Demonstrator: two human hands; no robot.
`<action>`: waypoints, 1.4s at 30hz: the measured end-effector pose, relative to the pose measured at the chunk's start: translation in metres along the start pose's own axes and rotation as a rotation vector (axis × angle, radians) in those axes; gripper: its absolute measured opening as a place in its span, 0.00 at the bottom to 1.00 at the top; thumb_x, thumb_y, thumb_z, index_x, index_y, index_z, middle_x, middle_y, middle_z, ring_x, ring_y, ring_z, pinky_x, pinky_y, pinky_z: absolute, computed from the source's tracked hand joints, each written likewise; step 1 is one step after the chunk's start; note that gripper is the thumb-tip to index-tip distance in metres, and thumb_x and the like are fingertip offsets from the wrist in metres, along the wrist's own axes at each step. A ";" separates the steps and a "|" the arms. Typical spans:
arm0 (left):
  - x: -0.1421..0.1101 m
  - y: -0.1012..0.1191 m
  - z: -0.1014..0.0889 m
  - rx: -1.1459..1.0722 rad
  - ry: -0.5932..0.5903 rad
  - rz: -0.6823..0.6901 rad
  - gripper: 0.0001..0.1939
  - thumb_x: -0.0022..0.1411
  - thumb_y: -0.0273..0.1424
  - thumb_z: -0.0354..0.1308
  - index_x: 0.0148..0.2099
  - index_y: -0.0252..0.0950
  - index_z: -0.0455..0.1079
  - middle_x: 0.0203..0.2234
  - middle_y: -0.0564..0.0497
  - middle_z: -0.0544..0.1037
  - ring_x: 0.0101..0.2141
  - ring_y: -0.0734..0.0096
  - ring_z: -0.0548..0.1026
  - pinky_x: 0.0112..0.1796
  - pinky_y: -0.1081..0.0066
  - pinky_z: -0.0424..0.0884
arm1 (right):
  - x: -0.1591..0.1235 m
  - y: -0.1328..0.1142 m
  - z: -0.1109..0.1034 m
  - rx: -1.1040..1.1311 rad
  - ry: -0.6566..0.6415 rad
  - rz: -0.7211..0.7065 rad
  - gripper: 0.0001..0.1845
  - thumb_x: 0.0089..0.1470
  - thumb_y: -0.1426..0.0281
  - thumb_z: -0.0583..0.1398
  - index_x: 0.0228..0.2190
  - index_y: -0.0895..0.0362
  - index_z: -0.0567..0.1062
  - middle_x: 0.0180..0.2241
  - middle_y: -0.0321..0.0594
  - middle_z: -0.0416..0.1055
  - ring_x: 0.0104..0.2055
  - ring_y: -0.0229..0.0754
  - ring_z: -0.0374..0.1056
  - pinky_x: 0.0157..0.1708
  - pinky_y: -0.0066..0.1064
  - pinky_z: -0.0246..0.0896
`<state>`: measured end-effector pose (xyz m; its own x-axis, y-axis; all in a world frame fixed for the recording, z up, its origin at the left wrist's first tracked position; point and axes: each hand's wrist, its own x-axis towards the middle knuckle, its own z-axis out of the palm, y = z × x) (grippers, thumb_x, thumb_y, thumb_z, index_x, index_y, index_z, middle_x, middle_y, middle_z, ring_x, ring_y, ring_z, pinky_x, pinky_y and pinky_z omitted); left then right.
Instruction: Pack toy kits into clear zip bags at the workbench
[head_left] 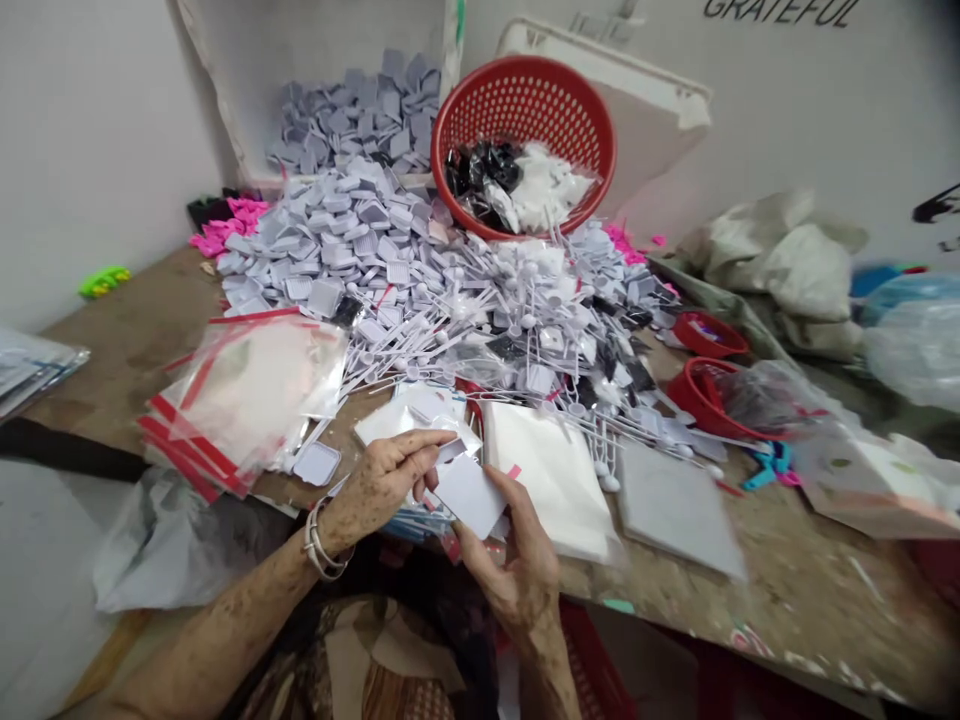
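Note:
My right hand (521, 565) grips a flat white square plastic piece (471, 497) between thumb and fingers. Close to its upper left edge, my left hand (394, 480) is closed, fingertips pinched by a small pale piece; what exactly the fingers hold cannot be made out. Beneath both hands lie printed cards in clear wrapping, partly hidden. Just right of them is a stack of white sheets or bags (559, 485). One loose white square tray (316, 464) rests left of my left hand.
White square trays (352, 235) and long-handled white spoons (420, 335) are heaped behind. A red basket (525, 80) holds black and white packets. Red-edged clear bags (247, 390) lie left. Right are a greyish stack (679, 510), small red bowls (709, 335) and the table's front edge.

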<state>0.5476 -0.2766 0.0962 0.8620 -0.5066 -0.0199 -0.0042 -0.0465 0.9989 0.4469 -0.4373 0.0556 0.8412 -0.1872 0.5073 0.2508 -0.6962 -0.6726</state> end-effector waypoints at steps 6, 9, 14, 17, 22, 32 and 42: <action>-0.007 0.004 0.004 -0.248 -0.126 -0.166 0.25 0.60 0.35 0.62 0.59 0.36 0.70 0.33 0.51 0.77 0.29 0.74 0.74 0.33 0.73 0.72 | -0.008 -0.002 -0.005 -0.054 0.024 -0.033 0.30 0.55 0.72 0.62 0.58 0.56 0.63 0.49 0.50 0.70 0.51 0.50 0.70 0.49 0.40 0.71; -0.008 0.002 0.004 -0.388 -0.234 -0.222 0.30 0.58 0.35 0.65 0.62 0.37 0.67 0.38 0.49 0.76 0.33 0.72 0.75 0.36 0.70 0.75 | -0.009 -0.005 -0.010 -0.067 0.023 -0.073 0.30 0.55 0.73 0.61 0.58 0.57 0.63 0.49 0.50 0.70 0.51 0.49 0.70 0.49 0.39 0.71; -0.010 -0.002 0.002 -0.468 -0.415 -0.267 0.27 0.62 0.35 0.63 0.62 0.39 0.65 0.42 0.47 0.76 0.38 0.69 0.77 0.40 0.69 0.76 | -0.012 -0.009 -0.021 -0.065 -0.037 -0.088 0.29 0.55 0.74 0.60 0.58 0.57 0.63 0.49 0.50 0.70 0.51 0.48 0.70 0.50 0.38 0.70; -0.012 -0.004 0.002 -0.497 -0.426 -0.289 0.24 0.59 0.33 0.65 0.57 0.39 0.66 0.41 0.47 0.77 0.36 0.69 0.78 0.39 0.69 0.77 | -0.016 -0.007 -0.022 -0.055 -0.068 -0.061 0.28 0.56 0.73 0.61 0.58 0.56 0.63 0.49 0.50 0.70 0.51 0.48 0.71 0.51 0.38 0.69; -0.012 -0.008 0.002 -0.554 -0.434 -0.364 0.33 0.54 0.29 0.69 0.61 0.41 0.64 0.46 0.46 0.77 0.39 0.67 0.79 0.39 0.68 0.78 | -0.019 0.000 -0.023 -0.008 -0.119 -0.038 0.28 0.55 0.73 0.61 0.57 0.56 0.64 0.50 0.49 0.71 0.51 0.47 0.71 0.50 0.37 0.70; -0.023 -0.016 -0.004 -0.567 -0.457 -0.436 0.25 0.62 0.36 0.63 0.60 0.40 0.67 0.44 0.47 0.78 0.42 0.67 0.79 0.43 0.66 0.78 | -0.026 0.001 -0.020 0.065 -0.144 0.015 0.29 0.52 0.74 0.60 0.56 0.54 0.66 0.49 0.45 0.73 0.49 0.47 0.73 0.49 0.35 0.70; -0.032 -0.023 0.001 -0.589 -0.419 -0.455 0.23 0.55 0.28 0.68 0.52 0.38 0.67 0.41 0.48 0.77 0.35 0.69 0.80 0.35 0.70 0.80 | -0.038 0.003 -0.020 0.113 -0.194 0.086 0.28 0.51 0.73 0.62 0.55 0.54 0.68 0.49 0.45 0.74 0.49 0.48 0.74 0.47 0.34 0.71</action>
<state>0.5199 -0.2601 0.0734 0.4566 -0.8292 -0.3224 0.6612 0.0738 0.7466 0.4058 -0.4462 0.0454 0.9353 -0.0978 0.3402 0.2175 -0.5994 -0.7703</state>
